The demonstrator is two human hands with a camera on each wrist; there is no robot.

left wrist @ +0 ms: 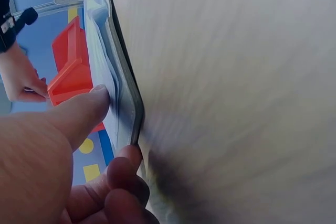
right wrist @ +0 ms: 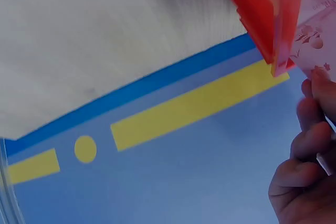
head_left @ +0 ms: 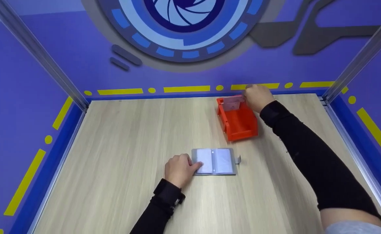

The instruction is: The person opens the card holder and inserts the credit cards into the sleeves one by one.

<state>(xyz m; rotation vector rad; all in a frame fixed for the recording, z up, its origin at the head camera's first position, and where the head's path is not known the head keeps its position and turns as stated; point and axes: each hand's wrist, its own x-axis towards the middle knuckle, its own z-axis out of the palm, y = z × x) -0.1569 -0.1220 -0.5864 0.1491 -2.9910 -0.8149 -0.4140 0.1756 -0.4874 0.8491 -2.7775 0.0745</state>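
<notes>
Pinched pale-pink printed card [head_left: 232, 103] with right hand [head_left: 259, 97] at red plastic bin [head_left: 243, 135], far right; gripped open grey booklet [head_left: 214, 162], near centre, with left hand [head_left: 178, 169]. Judged light pinch best, keeping card unbent.

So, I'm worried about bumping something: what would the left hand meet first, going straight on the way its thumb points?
The open booklet that the left hand grips comes first; beyond it, probably the strap, though height is unclear.

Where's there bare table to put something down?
The biggest bare stretch of table lies between the left wall and the left hand. Another lies below the open album that hand holds. It's crowded by the red bin, where the right hand pinches a pink card.
</notes>
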